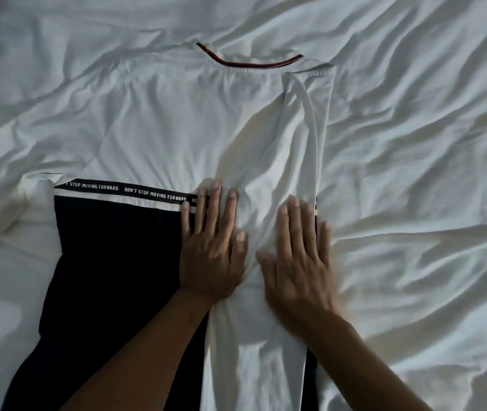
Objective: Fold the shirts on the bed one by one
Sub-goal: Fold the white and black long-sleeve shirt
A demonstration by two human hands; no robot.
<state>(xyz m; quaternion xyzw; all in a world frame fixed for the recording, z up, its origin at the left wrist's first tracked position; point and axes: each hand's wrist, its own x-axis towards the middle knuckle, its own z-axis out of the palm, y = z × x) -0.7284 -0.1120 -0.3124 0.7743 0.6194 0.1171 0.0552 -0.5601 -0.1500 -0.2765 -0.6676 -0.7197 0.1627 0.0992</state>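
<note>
On the head view I see the shirt (162, 129) flat on the bed (414, 173), its long axis running away from the fingertips, collar (248, 62) far beyond them. It is white above, dark below. Left hand (212, 247) and right hand (295, 259) press it, fingers straight and slightly spread.

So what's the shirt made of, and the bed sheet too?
The shirt looks like soft matte knit cloth, maybe cotton: it drapes in gentle folds. The bed sheet looks like thin woven fabric, slightly shiny: its wrinkles are sharp and catch light.
</note>
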